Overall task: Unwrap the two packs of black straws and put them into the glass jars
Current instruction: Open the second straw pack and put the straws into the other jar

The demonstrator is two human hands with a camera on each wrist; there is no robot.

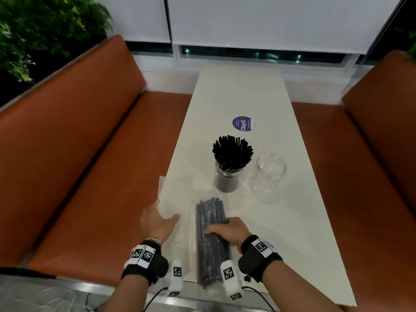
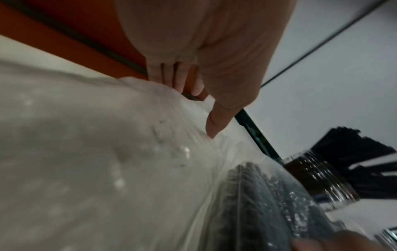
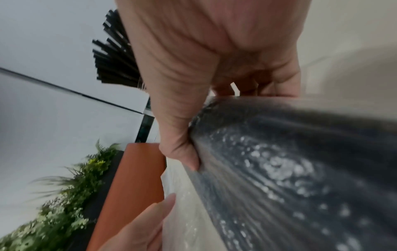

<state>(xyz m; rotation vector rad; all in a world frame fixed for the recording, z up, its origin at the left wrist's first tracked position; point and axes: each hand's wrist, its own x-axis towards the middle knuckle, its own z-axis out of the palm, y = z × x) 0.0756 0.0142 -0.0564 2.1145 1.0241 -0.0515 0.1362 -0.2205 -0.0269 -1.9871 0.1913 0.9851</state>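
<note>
- The wrapped straw pack is gripped by the right hand; the empty clear wrapper is pressed flat by the left hand, fingers extended.
- Beyond stand a straw-filled jar and an empty jar.
- "ClayG" is read on a round sticker on the surface.

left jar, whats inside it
The left jar holds a fanned bunch of black straws, tops sticking out. Their lower ends and the jar's bottom are hidden by the dense bundle.

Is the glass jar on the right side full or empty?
Empty. The right glass jar shows only clear glass; the left jar holds black straws.
</note>
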